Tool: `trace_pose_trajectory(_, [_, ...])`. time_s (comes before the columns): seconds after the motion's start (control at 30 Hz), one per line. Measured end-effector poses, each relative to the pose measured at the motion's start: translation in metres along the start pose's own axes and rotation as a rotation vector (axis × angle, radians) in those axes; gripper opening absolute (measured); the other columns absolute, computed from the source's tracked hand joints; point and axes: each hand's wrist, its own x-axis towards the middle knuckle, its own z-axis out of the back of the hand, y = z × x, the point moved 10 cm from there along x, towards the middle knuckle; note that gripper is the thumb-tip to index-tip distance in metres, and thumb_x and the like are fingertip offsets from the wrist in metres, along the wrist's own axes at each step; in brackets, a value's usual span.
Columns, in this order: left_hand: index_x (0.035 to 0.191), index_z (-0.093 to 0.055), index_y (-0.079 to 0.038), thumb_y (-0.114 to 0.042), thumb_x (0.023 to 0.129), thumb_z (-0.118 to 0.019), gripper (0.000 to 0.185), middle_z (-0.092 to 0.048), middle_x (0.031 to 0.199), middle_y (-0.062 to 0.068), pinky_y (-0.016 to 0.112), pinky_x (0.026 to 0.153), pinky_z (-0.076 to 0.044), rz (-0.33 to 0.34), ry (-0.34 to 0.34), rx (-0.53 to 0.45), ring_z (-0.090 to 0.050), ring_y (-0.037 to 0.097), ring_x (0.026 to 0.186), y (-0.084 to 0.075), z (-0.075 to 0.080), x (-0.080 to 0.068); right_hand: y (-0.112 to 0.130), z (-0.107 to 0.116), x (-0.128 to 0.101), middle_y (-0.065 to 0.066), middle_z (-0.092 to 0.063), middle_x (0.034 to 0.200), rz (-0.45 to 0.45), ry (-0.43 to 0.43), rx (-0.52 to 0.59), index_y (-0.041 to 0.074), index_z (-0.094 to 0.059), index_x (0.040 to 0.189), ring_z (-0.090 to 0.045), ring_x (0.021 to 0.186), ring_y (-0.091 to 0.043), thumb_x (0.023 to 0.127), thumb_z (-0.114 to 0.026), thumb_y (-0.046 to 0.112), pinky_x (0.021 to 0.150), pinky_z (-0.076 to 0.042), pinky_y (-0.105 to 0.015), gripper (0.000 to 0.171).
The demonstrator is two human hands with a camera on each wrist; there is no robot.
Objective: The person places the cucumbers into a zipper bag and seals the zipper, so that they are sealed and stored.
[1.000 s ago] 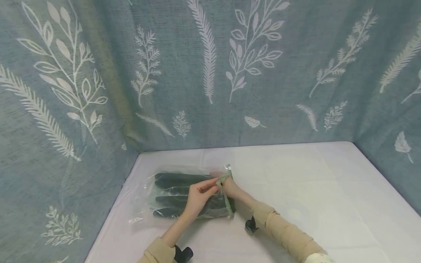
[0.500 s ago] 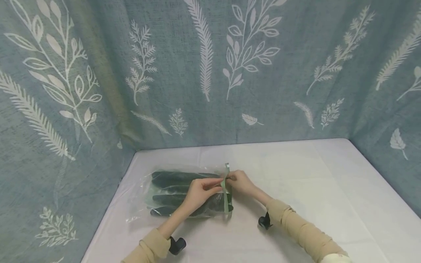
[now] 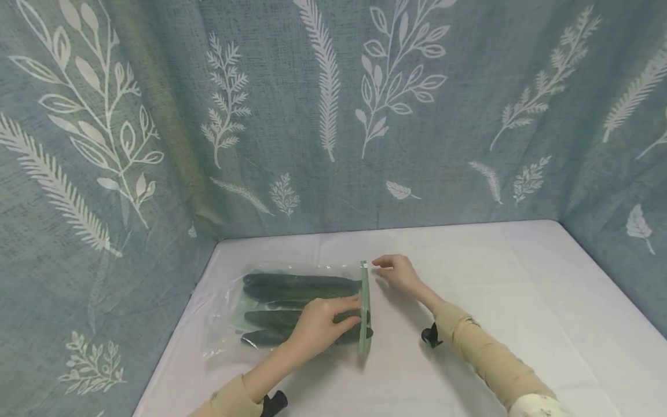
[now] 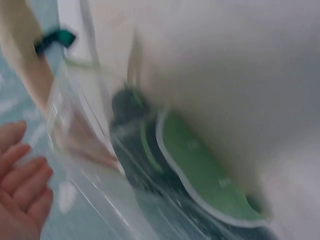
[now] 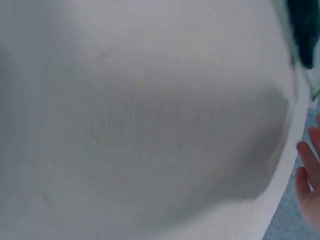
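Note:
A clear zip bag (image 3: 229, 324) with a green strip (image 3: 365, 341) along its mouth lies flat, the mouth towards the right. Inside are several long dark green, cucumber-like pieces (image 3: 297, 282), side by side. My left hand (image 3: 320, 321) reaches over the bag, finger and thumb apart at the strip. In the left wrist view the fingers of this hand (image 4: 22, 182) are extended beside the plastic, and a green label panel (image 4: 195, 165) shows on the bag. Just right of the strip's far end, my right hand (image 3: 398, 273) is raised with loosely bent fingers, holding nothing.
A white-covered table (image 3: 479, 289) carries the bag on its left half. Blue-green curtains (image 3: 292, 116) with white leaf prints stand behind and at both sides. Dark wrist cameras (image 3: 431, 335) sit under the forearms.
My right hand has let go of the strip and moved right and away from it. The strip now lies straighter. My left hand has slid slightly nearer along the strip, its finger and thumb parting.

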Motion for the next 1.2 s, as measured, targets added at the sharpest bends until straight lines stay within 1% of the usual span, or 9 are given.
trace_pose_trajectory(0.03, [0.107, -0.066, -0.014, -0.024, 0.079, -0.068, 0.030, -0.063, 0.112, 0.002, 0.026, 0.079, -0.053, -0.020, -0.006, 0.049, -0.062, 0.014, 0.097, -0.007, 0.001, -0.003, 0.001, 0.000, 0.002, -0.013, -0.063, 0.109, 0.023, -0.002, -0.044, 0.002, -0.064, 0.106, -0.057, 0.105, -0.030, 0.084, -0.059, 0.005, 0.091, -0.046, -0.043, 0.023])
trace_pose_trajectory(0.17, [0.102, -0.067, -0.009, -0.028, 0.075, -0.072, 0.034, -0.065, 0.107, 0.005, 0.028, 0.077, -0.053, -0.136, -0.007, 0.230, -0.063, 0.017, 0.095, -0.032, -0.007, -0.018, 0.008, -0.005, 0.010, -0.013, -0.060, 0.115, 0.112, -0.002, -0.197, 0.002, -0.061, 0.111, -0.054, 0.110, -0.029, 0.083, -0.059, 0.002, 0.096, -0.041, -0.041, 0.029])
trace_pose_trajectory(0.27, [0.103, -0.066, -0.007, -0.034, 0.070, -0.074, 0.044, -0.065, 0.107, 0.007, 0.028, 0.079, -0.053, -0.224, 0.001, 0.347, -0.062, 0.016, 0.097, -0.044, -0.019, -0.028, 0.012, -0.012, 0.014, -0.012, -0.059, 0.118, 0.167, 0.025, -0.231, 0.003, -0.059, 0.115, -0.053, 0.111, -0.027, 0.083, -0.059, 0.001, 0.098, -0.040, -0.040, 0.032])
trace_pose_trajectory(0.43, [0.107, -0.064, -0.006, -0.039, 0.068, -0.074, 0.052, -0.064, 0.110, 0.006, 0.028, 0.085, -0.050, -0.284, 0.025, 0.478, -0.060, 0.015, 0.101, -0.045, -0.037, -0.038, 0.015, -0.023, 0.016, -0.009, -0.060, 0.117, 0.233, 0.061, -0.217, 0.006, -0.061, 0.113, -0.055, 0.109, -0.024, 0.082, -0.059, -0.002, 0.095, -0.043, -0.036, 0.032])
trace_pose_trajectory(0.6, [0.107, -0.064, -0.007, -0.035, 0.069, -0.074, 0.049, -0.063, 0.111, 0.007, 0.029, 0.085, -0.050, -0.300, 0.083, 0.522, -0.061, 0.016, 0.101, -0.040, -0.052, -0.045, 0.016, -0.032, 0.018, -0.007, -0.062, 0.113, 0.244, 0.084, -0.199, 0.008, -0.066, 0.106, -0.057, 0.107, -0.024, 0.084, -0.058, 0.000, 0.095, -0.044, -0.036, 0.025])
trace_pose_trajectory(0.73, [0.102, -0.067, -0.009, -0.026, 0.069, -0.074, 0.038, -0.065, 0.108, 0.006, 0.028, 0.084, -0.050, -0.311, 0.065, 0.543, -0.062, 0.014, 0.098, -0.039, -0.054, -0.046, 0.017, -0.035, 0.019, -0.007, -0.063, 0.111, 0.248, 0.089, -0.186, 0.009, -0.068, 0.102, -0.056, 0.107, -0.026, 0.083, -0.059, 0.001, 0.097, -0.042, -0.039, 0.021])
trace_pose_trajectory(0.93, [0.088, -0.071, -0.015, -0.013, 0.065, -0.074, 0.023, -0.069, 0.096, 0.000, 0.024, 0.077, -0.053, -0.358, -0.072, 0.575, -0.065, 0.010, 0.087, -0.048, -0.040, -0.044, 0.018, -0.035, 0.015, -0.007, -0.065, 0.108, 0.267, 0.091, -0.174, 0.008, -0.068, 0.101, -0.058, 0.104, -0.024, 0.084, -0.058, 0.003, 0.094, -0.044, -0.038, 0.020])
trace_pose_trajectory(1.07, [0.085, -0.071, -0.012, -0.011, 0.069, -0.072, 0.015, -0.069, 0.094, 0.001, 0.025, 0.074, -0.054, -0.286, -0.133, 0.432, -0.065, 0.011, 0.086, -0.047, -0.016, -0.038, 0.020, -0.032, 0.009, -0.008, -0.066, 0.104, 0.298, 0.089, -0.173, 0.005, -0.068, 0.100, -0.061, 0.099, -0.024, 0.084, -0.057, 0.001, 0.089, -0.048, -0.036, 0.019])
trace_pose_trajectory(1.2, [0.084, -0.072, -0.010, -0.009, 0.072, -0.072, 0.012, -0.069, 0.092, 0.002, 0.026, 0.073, -0.054, -0.201, -0.245, 0.279, -0.066, 0.012, 0.085, -0.042, 0.021, -0.030, 0.029, -0.027, -0.002, -0.008, -0.067, 0.100, 0.388, 0.087, -0.165, 0.004, -0.068, 0.098, -0.062, 0.096, -0.022, 0.084, -0.056, -0.001, 0.096, -0.042, -0.041, 0.019])
